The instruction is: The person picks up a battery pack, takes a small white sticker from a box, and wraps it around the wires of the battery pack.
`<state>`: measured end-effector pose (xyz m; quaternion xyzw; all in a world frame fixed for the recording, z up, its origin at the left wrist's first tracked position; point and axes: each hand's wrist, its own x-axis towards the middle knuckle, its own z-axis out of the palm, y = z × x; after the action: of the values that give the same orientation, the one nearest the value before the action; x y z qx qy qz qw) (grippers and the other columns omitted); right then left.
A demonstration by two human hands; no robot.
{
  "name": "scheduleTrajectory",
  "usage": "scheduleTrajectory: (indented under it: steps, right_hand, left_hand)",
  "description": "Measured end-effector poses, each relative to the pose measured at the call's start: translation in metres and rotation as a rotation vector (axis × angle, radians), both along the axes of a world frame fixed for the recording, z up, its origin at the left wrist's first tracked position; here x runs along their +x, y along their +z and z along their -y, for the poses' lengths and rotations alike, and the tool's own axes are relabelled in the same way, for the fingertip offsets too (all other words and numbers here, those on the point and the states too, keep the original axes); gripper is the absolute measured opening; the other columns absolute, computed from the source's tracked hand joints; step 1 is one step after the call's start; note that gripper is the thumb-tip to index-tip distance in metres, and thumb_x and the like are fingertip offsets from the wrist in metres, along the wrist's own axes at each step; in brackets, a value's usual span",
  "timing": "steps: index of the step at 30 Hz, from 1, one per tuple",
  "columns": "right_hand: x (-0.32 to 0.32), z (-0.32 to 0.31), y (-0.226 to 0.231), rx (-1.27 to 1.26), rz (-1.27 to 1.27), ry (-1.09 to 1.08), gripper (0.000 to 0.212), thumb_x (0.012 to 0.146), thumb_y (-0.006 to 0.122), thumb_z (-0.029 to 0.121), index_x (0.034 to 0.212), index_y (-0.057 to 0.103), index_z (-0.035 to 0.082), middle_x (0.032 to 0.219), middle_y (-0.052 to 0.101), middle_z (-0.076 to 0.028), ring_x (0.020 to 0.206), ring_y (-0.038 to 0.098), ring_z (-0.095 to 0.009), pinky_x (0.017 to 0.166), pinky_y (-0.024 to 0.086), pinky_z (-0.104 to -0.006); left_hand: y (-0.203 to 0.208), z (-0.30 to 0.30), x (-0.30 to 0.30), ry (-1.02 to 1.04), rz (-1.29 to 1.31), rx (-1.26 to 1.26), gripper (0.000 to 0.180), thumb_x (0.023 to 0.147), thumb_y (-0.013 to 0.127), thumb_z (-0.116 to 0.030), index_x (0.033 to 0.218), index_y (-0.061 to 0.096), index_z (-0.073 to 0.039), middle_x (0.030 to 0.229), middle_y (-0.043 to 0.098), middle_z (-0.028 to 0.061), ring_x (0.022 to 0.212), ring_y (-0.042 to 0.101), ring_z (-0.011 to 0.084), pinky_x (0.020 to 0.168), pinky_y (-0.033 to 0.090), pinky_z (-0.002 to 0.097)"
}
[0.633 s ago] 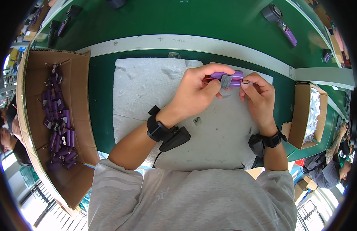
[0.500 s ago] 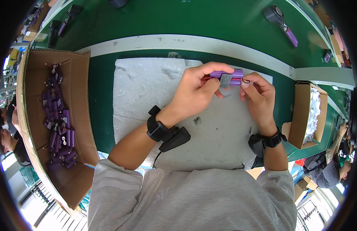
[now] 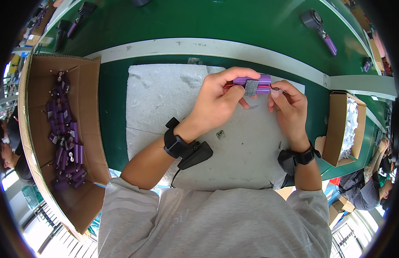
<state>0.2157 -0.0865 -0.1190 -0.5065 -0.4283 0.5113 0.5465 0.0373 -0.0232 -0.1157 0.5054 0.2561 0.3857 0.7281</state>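
My left hand (image 3: 223, 92) is closed around one end of a purple battery pack (image 3: 263, 79), made of cylindrical cells lying side by side. A grey foam pad (image 3: 251, 87) sits across the pack's middle, and a red wire runs along it. At the pack's right end, my right hand (image 3: 287, 103) pinches the thin wire (image 3: 275, 88), dark at its tip, between thumb and forefinger. Both hands are above the far right part of a white foam sheet (image 3: 165, 94).
On the left, a tall cardboard box (image 3: 85, 129) holds several purple battery packs (image 3: 64, 124). A smaller box (image 3: 335, 129) with white pieces stands at the right. Past a pale rail (image 3: 178, 46), dark round devices (image 3: 312, 19) with purple packs lie on the green conveyor. People work at both sides.
The pack has shifted slightly up and left in my left hand. My right hand keeps its pinch on the wire. Devices beyond the rail have slid a little to the right.
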Motion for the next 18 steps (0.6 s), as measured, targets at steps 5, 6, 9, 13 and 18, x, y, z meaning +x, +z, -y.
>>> scheduleTrajectory:
  steps: [5,6,9,13,18]
  right_hand:
    - [0.0004,0.0002,-0.0009,-0.017,0.001,-0.005,0.01,0.084,0.056,0.004,0.09,0.058,-0.003,0.081,0.055,-0.006,0.063,0.053,-0.01,0.055,0.044,-0.0228]
    - [0.0004,0.0004,-0.0016,-0.006,0.009,-0.001,0.01,0.083,0.056,0.004,0.09,0.058,-0.003,0.081,0.055,-0.006,0.063,0.053,-0.01,0.055,0.044,-0.0227]
    - [0.0008,0.0006,-0.0024,0.017,0.024,0.01,0.009,0.083,0.056,0.004,0.088,0.057,-0.003,0.081,0.056,-0.006,0.063,0.053,-0.01,0.055,0.045,-0.0226]
    - [0.0018,0.0008,-0.0026,0.017,0.049,0.022,0.008,0.083,0.056,0.004,0.088,0.057,-0.003,0.081,0.056,-0.006,0.063,0.053,-0.01,0.054,0.045,-0.0226]
    - [0.0019,0.0009,-0.0014,0.001,0.053,0.02,0.008,0.083,0.056,0.004,0.089,0.057,-0.002,0.081,0.055,-0.005,0.063,0.053,-0.01,0.054,0.045,-0.0228]
  left_hand:
    - [-0.0011,0.0006,0.0012,0.006,-0.035,0.018,0.033,0.076,0.037,0.008,0.101,0.057,0.001,0.094,0.061,0.011,0.076,0.06,0.015,0.061,0.052,0.0268]
    - [-0.0013,0.0007,0.0011,0.002,-0.039,0.02,0.033,0.076,0.038,0.008,0.101,0.057,0.001,0.094,0.061,0.0111,0.075,0.06,0.015,0.061,0.052,0.0268]
    - [-0.0021,0.0008,0.0008,-0.003,-0.046,0.024,0.032,0.075,0.038,0.007,0.101,0.058,0.001,0.094,0.061,0.0113,0.075,0.06,0.0152,0.061,0.052,0.0269]
    - [-0.0026,0.0006,0.0005,-0.009,-0.054,0.036,0.032,0.075,0.038,0.007,0.101,0.058,0.001,0.095,0.061,0.0116,0.074,0.06,0.0153,0.062,0.052,0.0271]
    - [-0.0016,0.0009,0.001,-0.011,-0.05,0.047,0.033,0.075,0.038,0.008,0.101,0.058,0.001,0.096,0.061,0.0117,0.076,0.06,0.015,0.062,0.052,0.0272]
